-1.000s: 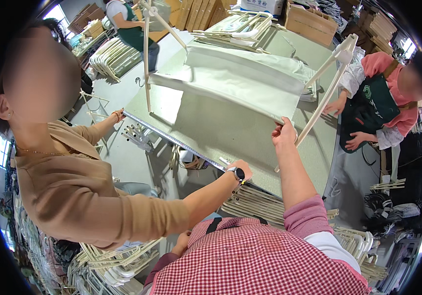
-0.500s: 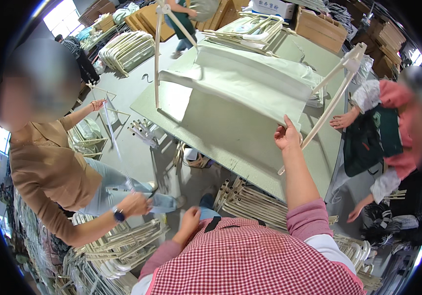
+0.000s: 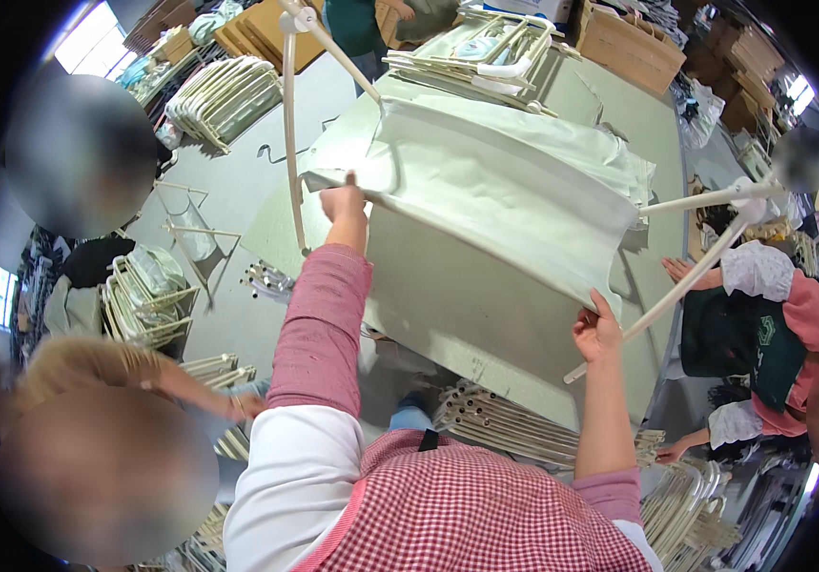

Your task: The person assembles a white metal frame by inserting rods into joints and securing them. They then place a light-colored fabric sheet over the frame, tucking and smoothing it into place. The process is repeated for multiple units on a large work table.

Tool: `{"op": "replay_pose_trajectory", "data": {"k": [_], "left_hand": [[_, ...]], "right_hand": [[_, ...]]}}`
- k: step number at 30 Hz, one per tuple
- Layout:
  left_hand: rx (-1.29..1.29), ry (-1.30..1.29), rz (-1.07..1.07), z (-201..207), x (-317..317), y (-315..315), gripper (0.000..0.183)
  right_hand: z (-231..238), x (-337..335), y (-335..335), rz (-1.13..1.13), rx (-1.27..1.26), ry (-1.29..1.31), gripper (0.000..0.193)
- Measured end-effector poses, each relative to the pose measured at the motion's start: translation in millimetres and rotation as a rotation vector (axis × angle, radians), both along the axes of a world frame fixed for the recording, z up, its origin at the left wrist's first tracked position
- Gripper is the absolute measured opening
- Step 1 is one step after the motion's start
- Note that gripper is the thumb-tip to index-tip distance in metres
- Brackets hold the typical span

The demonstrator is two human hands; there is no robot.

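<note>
A pale fabric panel (image 3: 505, 200) is stretched between two cream tube legs, the left leg (image 3: 291, 143) and the right leg (image 3: 686, 283), above a light green table (image 3: 457, 324). My left hand (image 3: 344, 202) is closed on the panel's near edge close to its left end, thumb on top. At the right end of the same edge, my right hand (image 3: 598, 332) grips with the thumb over the cloth and the fingers curled beneath. The fingers of my left hand are partly hidden. More pale cloth (image 3: 624, 167) lies on the table behind the panel.
Folded cream frames (image 3: 476, 71) are stacked on the table's far end beside a cardboard box (image 3: 631, 52). Cream tubes (image 3: 505, 419) lie below its near edge. A co-worker in pink sleeves (image 3: 815, 315) stands at the right; another in brown (image 3: 109, 372) leans in at left.
My left hand has risen from my waist to the panel's left end. My right hand and the frame's right side moved rightward. The co-worker in brown has bent down.
</note>
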State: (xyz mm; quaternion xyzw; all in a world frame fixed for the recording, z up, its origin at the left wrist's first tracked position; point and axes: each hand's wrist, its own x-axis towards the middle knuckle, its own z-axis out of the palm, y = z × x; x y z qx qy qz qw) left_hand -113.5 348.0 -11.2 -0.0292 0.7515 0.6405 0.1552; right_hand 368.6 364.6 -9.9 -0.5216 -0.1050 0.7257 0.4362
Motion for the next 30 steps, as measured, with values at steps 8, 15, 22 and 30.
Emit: {"op": "replay_pose_trajectory", "data": {"k": [8, 15, 22, 30], "left_hand": [[0.293, -0.329, -0.077, -15, -106, 4, 0.011], [0.394, -0.516, -0.186, 10, -116, -9, 0.020], [0.345, -0.745, -0.365, 14, -91, -47, 0.050], [0.239, -0.094, -0.670, -64, -148, -64, 0.041]], "right_hand": [[1, -5, 2, -0.155, -0.101, -0.019, 0.025], [-3, -4, 6, -0.206, -0.108, -0.047, 0.024], [-4, -2, -4, -0.259, -0.012, 0.011, 0.021], [-15, -11, -17, -0.360, 0.213, 0.195, 0.020]]}}
